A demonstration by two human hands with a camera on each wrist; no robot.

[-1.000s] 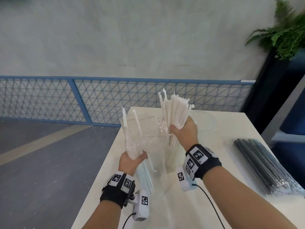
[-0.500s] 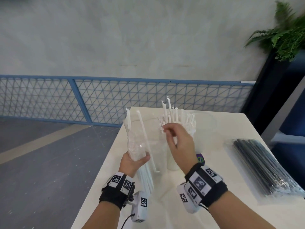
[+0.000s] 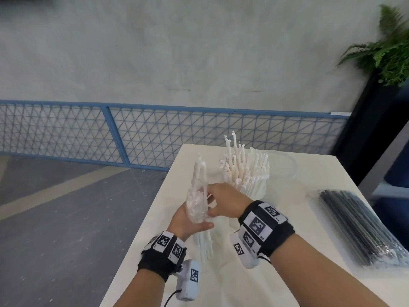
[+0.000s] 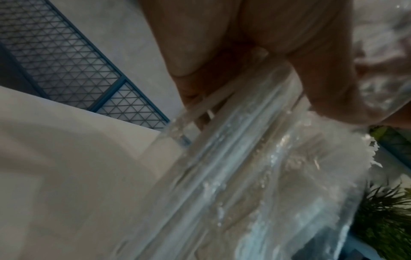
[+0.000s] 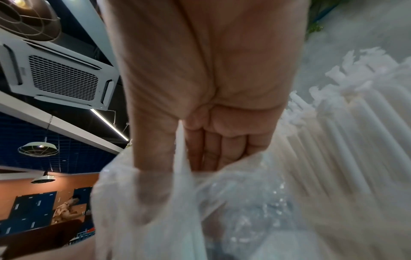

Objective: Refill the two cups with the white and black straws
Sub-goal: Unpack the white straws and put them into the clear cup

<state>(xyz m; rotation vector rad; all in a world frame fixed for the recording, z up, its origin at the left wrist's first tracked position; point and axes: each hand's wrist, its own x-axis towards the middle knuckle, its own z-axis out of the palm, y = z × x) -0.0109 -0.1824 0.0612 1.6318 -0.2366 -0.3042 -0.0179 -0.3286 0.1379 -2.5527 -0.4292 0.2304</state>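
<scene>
1. A grey wall and a blue mesh railing [image 3: 137, 138] stand behind a white counter [image 3: 309, 229], with a potted fern [image 3: 385, 56] at the far right.
2. A sealed pack of black straws [image 3: 363, 227] lies flat on the counter's right side, well apart from both hands; it looks unopened, so the black refill is probably yet to come.
3. A dense bunch of white straws [image 3: 247, 171] stands upright in a cup [image 3: 256, 191] at the counter's middle, just beyond the right hand. A second clear cup [image 3: 290, 165] sits behind it, apparently without straws.
4. A clear plastic bag [image 3: 197, 204] with a few remaining white straws [image 3: 204, 244] is held upright over the counter's left edge, likely so the last ones can be drawn out.
5. The left hand [image 3: 188, 224] is wrapped around the bag's middle, steadying it.
6. The right hand [image 3: 225, 202] reaches into the bag's mouth with fingers [image 5: 213, 149] curled over the plastic and 1 straw; how firmly it grips, I cannot tell.
</scene>
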